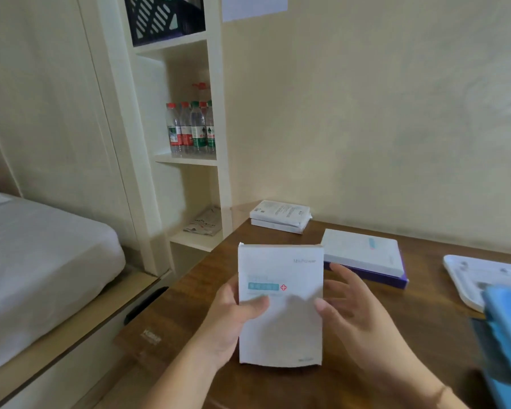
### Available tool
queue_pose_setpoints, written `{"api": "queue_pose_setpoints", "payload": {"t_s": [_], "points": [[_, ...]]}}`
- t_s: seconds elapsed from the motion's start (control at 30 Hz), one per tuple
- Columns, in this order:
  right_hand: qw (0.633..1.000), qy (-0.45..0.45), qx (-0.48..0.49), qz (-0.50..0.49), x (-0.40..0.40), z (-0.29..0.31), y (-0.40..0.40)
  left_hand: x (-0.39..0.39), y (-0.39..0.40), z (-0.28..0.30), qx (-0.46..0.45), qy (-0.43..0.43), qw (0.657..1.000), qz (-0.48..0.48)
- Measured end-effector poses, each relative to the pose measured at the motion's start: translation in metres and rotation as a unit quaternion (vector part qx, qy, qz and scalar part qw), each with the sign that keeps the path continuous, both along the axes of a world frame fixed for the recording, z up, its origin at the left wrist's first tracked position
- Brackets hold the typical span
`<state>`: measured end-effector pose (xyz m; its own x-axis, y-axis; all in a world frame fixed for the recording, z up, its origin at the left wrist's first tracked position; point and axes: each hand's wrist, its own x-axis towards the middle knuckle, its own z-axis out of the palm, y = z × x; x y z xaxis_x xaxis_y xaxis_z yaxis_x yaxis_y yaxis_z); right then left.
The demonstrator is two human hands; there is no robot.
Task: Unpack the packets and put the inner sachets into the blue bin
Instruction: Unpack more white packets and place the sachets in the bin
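I have a white packet [280, 305] held upright above the near-left part of the bench [425, 314]. My left hand [233, 317] grips its left edge, thumb on the front. My right hand [345, 302] touches the right edge with its thumb, the fingers spread loose behind it. Two stacked packets [280, 217] lie at the far-left corner; another packet sits on a purple box [366, 261] mid-bench. The blue bin [508, 329] crowds the right edge, overlapping a white tray [466, 276]. Bare wood shows between my hands and the bin.
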<state>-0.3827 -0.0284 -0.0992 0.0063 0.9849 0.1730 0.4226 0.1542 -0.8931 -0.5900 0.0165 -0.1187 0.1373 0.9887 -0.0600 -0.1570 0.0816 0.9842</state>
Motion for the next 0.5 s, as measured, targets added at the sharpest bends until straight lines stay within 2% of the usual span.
{"api": "queue_pose_setpoints", "payload": {"t_s": [0.13, 0.27, 0.4, 0.47, 0.5], "points": [[0.995, 0.048, 0.082, 0.017, 0.005, -0.001, -0.017, 0.021, -0.039, -0.009, 0.080, 0.013, 0.997, 0.007], [0.994, 0.069, 0.089, -0.008, 0.005, -0.004, -0.022, 0.029, -0.060, -0.016, 0.178, 0.079, 0.980, 0.030], [0.988, 0.032, 0.126, -0.085, -0.001, 0.000, -0.027, 0.042, -0.071, -0.018, 0.186, 0.122, 0.967, 0.121], [0.978, 0.049, 0.168, -0.113, -0.006, 0.006, -0.035, 0.055, -0.081, -0.024, 0.213, 0.165, 0.948, 0.171], [0.977, 0.070, 0.174, -0.102, -0.008, 0.008, -0.040, 0.062, -0.086, -0.028, 0.260, 0.196, 0.924, 0.200]]}}
